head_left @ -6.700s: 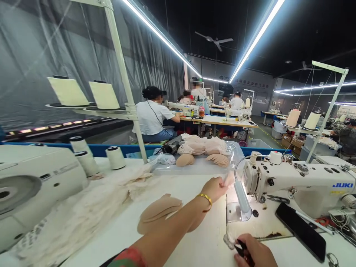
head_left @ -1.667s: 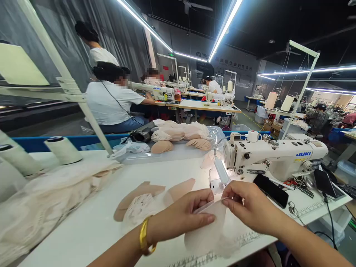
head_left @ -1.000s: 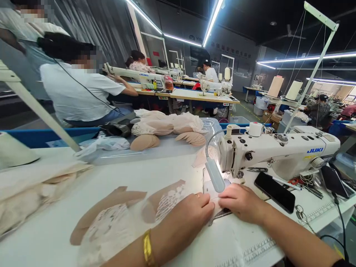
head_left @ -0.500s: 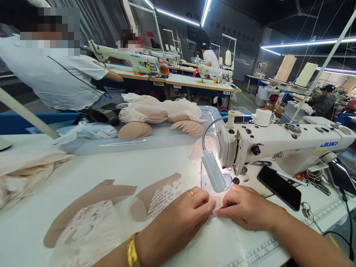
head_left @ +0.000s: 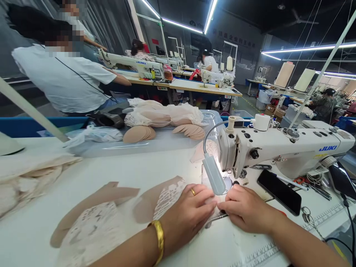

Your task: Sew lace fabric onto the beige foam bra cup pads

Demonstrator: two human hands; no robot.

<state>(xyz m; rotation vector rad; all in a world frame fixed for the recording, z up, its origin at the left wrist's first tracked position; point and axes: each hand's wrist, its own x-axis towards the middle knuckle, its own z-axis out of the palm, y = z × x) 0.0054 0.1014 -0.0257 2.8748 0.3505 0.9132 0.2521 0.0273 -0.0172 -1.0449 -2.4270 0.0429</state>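
My left hand [head_left: 190, 213], with a gold ring and bangle, rests on the table just before the sewing machine [head_left: 280, 142]. Its bent fingers press on a small pale fabric piece [head_left: 216, 200] that is mostly hidden. Close beside it, my right hand [head_left: 246, 207] is closed, thumb and fingertips at the same fabric. The grey lamp head [head_left: 214, 174] blocks part of the view of the needle area. Left of my hands lie a beige fabric panel with lace [head_left: 157, 200] and a larger lace-covered panel [head_left: 91, 222].
Behind is a clear plastic tray [head_left: 111, 146] with beige oval pads [head_left: 139, 134] and lace cups [head_left: 167, 114]. A phone [head_left: 279, 191], scissors and keys [head_left: 306, 215] lie right of my hands. Cream cloth [head_left: 33, 178] is at far left. Co-workers sit beyond.
The view has shifted slightly. My fingers have moved a little closer to the needle area, and the left fingers lie flatter over the fabric. A standing person now shows at top left.
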